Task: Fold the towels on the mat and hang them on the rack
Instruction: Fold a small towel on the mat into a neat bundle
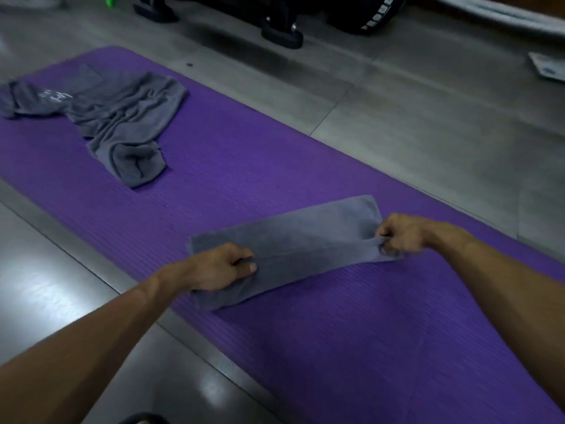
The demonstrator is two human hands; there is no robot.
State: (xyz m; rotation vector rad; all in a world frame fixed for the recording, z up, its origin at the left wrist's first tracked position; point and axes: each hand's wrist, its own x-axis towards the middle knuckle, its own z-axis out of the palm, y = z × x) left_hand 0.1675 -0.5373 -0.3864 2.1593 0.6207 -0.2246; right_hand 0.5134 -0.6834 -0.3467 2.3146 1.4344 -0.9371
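A grey towel [299,243] lies folded into a long strip across the purple mat [351,332], near its left edge. My left hand [220,267] pinches the strip's near-left end between thumb and fingers. My right hand [403,234] grips the strip's right end, where the cloth bunches up. Farther back on the mat, at the left, a crumpled heap of grey towels [119,117] lies unfolded. No rack is in view.
Grey tiled floor [412,111] surrounds the mat. Black feet of some equipment [281,35] stand on the floor beyond the mat's far end. A white flat object [547,68] lies at the right edge.
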